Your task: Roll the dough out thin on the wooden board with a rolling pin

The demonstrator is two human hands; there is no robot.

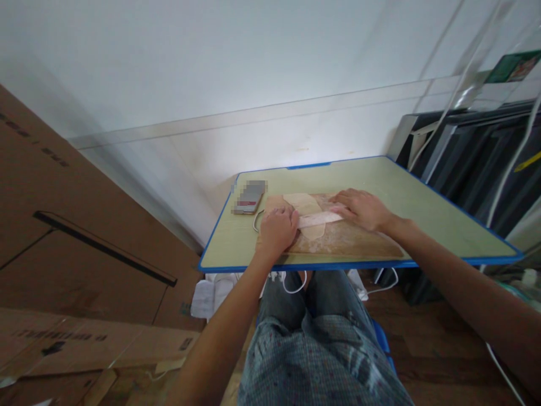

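Note:
A floured rolling pin (319, 219) lies across a flat sheet of dough (310, 204) on a wooden board (350, 243). My left hand (279, 226) is closed over the pin's left end. On its right end rests my right hand (359, 208), fingers bent over it. The dough shows above and below the pin, between my hands. Flour dusts the board around it. Both ends of the pin are hidden under my hands.
The board sits at the near edge of a pale green table (422, 208) with a blue rim. A blurred-out phone-like slab (250, 197) lies at the table's left. Large cardboard boxes (84, 225) stand left; dark panels (477, 146) lean against the wall at right.

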